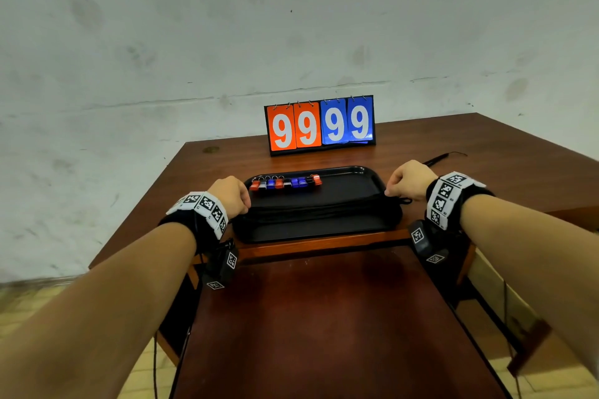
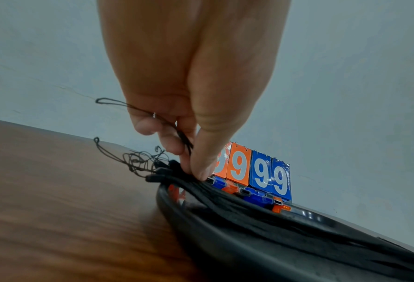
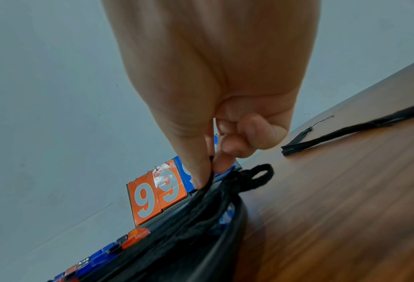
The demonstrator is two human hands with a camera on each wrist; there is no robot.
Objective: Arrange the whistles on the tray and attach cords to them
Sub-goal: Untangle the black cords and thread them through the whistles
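Both hands — left hand [image 1: 230, 196], right hand [image 1: 409, 179] — pinch cords [image 1: 317, 208] at tray [image 1: 356, 172] edges.

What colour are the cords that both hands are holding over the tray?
Black. The cords show best in the left wrist view.

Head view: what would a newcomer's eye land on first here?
The flip scoreboard at the table's far edge, reading 9999 in orange and blue. In front of it, a black tray carries a row of red, blue and black whistles along its far side. Both hands, left hand and right hand, pinch a bundle of black cords stretched across the tray.
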